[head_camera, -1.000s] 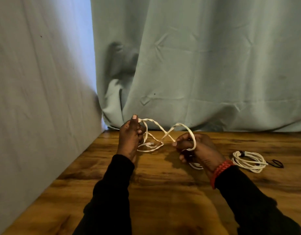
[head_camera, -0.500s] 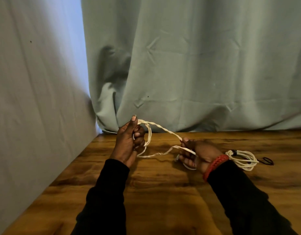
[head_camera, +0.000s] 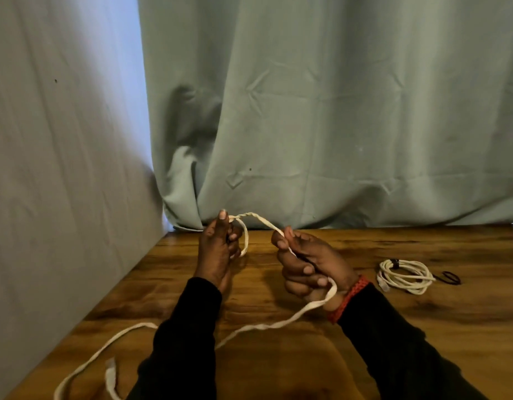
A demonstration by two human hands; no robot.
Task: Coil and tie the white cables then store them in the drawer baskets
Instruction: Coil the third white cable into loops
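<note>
Pale green curtain (head_camera: 336,111) across the back, grey sheet (head_camera: 62,168) down the left, wooden table (head_camera: 278,356) below. No drawer or baskets anywhere in view, so storage entirely outstanding. Stretched over the nearer half of the tabletop: a loose white flat cable (head_camera: 278,323), trailing from the raised hands down past the sleeves to the near-left edge, connector end (head_camera: 110,368) lying flat by the left sleeve. Most of that length uncoiled; only a single small loop formed so far. Off to the right, well apart: a second white cable (head_camera: 405,276) already wound into a neat coil and cinched with a dark tie, judged finished except for putting away. Just beside it, a spare black hair tie (head_camera: 449,278), likely meant for the cable in hand. Left hand (head_camera: 217,249) curled around the small loop, thumb upright. Right hand (head_camera: 307,264) pinching the strand between thumb and forefinger, remaining fingers folded over the run passing through the palm. Roughly one cable coiled and tied, one barely begun.
</note>
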